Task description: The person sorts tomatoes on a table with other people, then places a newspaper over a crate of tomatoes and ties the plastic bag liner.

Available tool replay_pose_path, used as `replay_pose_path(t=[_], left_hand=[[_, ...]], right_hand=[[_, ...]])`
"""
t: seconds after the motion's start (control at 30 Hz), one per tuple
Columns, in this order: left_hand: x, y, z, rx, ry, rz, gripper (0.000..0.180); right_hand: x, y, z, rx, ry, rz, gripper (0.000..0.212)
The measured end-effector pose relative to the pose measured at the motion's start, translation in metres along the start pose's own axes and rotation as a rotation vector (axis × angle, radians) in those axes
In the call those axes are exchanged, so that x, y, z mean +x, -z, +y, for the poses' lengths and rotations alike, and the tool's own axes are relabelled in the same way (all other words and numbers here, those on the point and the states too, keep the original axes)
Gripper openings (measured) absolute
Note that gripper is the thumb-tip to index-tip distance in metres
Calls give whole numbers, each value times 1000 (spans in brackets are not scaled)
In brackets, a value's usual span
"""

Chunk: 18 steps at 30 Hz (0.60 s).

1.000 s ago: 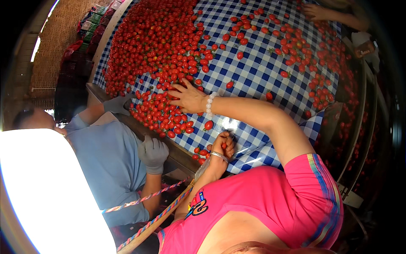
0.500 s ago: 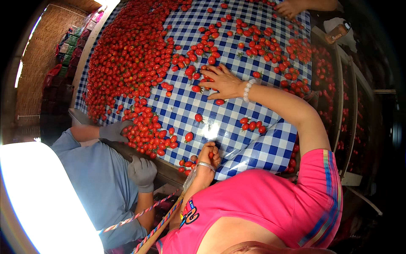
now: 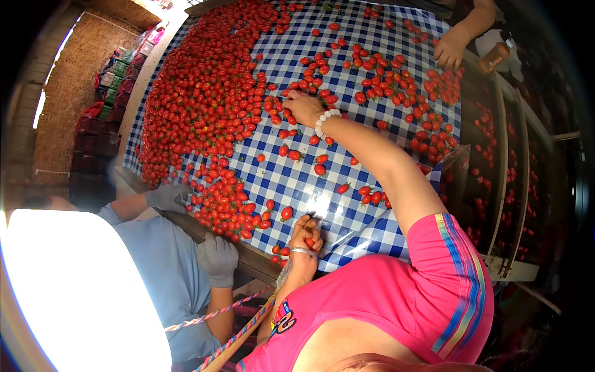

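Note:
My left hand (image 3: 305, 242) is curled, palm up, near the close edge of the table, with a red cherry tomato (image 3: 309, 242) in its fingers. My right hand (image 3: 304, 108), a white bead bracelet on its wrist, reaches to the middle of the table. Its fingers bend down among loose cherry tomatoes (image 3: 295, 153); what lies under them is hidden. A blue-and-white checked cloth (image 3: 260, 180) covers the table. To the left of my right hand spreads a large heap of cherry tomatoes (image 3: 204, 87).
Beside me on the left, a person in a blue shirt has grey-gloved hands (image 3: 218, 259) at the table edge. Another person's bare hand (image 3: 450, 49) touches tomatoes at far right. A bottle (image 3: 494, 57) and slatted trays of tomatoes (image 3: 496, 186) line the right side.
My right hand has moved left and its spread fingers have curled in. Several tomatoes near it have shifted. The bare hand at far right has come nearer the tomatoes. My left hand keeps its tomato.

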State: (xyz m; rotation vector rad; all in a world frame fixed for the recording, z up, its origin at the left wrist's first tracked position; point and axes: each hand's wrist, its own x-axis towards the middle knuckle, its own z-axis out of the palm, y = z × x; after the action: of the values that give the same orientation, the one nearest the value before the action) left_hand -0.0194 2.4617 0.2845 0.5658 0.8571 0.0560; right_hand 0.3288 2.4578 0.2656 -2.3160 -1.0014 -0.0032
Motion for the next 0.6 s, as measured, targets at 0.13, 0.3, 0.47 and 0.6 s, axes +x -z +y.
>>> replay_pose_path(t=[0.13, 0.3, 0.47, 0.6], left_hand=[[-21, -23, 8, -5, -109, 133, 37], [-21, -37, 14, -122, -192, 18, 31], [-18, -37, 8, -59, -139, -164, 16], [-14, -27, 10, -46, 27, -46, 12]], right_hand=[[-49, 22, -60, 306, 130, -206, 28], [-138, 32, -81, 529, 655, -523, 41], [-125, 50, 31, -111, 547, -153, 37], [-139, 106, 114, -340, 241, 26, 33]])
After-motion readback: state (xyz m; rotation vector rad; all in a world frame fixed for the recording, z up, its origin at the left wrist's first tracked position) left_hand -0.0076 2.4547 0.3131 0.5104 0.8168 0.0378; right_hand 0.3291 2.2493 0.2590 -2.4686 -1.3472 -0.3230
